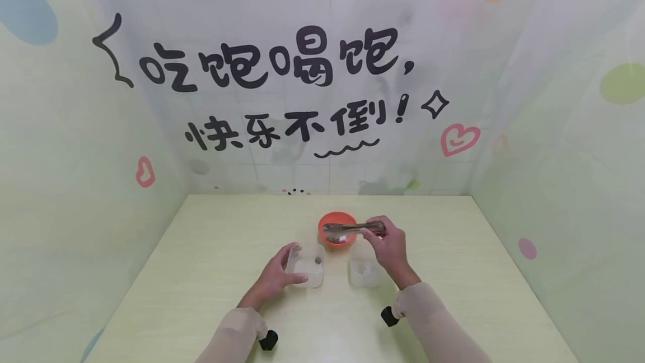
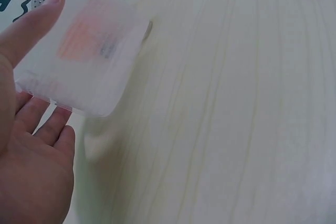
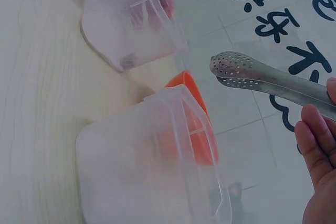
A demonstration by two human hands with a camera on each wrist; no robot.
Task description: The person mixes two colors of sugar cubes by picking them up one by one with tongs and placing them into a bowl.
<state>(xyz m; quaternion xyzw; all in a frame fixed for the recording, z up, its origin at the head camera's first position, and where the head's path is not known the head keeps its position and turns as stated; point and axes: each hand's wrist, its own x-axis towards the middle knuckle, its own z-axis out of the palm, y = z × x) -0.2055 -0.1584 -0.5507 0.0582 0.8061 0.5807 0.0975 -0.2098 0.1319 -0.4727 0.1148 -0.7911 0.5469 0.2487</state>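
My left hand [image 1: 274,274] grips a clear plastic container [image 1: 308,271] from its left side, thumb on the near side and fingers on the far side. A small dark grey piece [image 1: 318,260] sits inside it. My right hand [image 1: 392,248] holds metal tongs [image 3: 278,80] by the handle end. Their perforated tips are close together over an orange bowl [image 1: 339,217] in the head view. Small dark and white pieces [image 1: 336,239] lie in that bowl. A second clear container [image 3: 131,166] stands under and left of my right hand, a pale piece [image 1: 367,269] in it.
Everything stands on a pale wood-grain table [image 1: 201,262]. Behind it rises a light printed backdrop [image 1: 282,167], with matching curtains at both sides. Black blocks [image 1: 269,340] are strapped at both wrists, beside the sleeves [image 1: 433,318].
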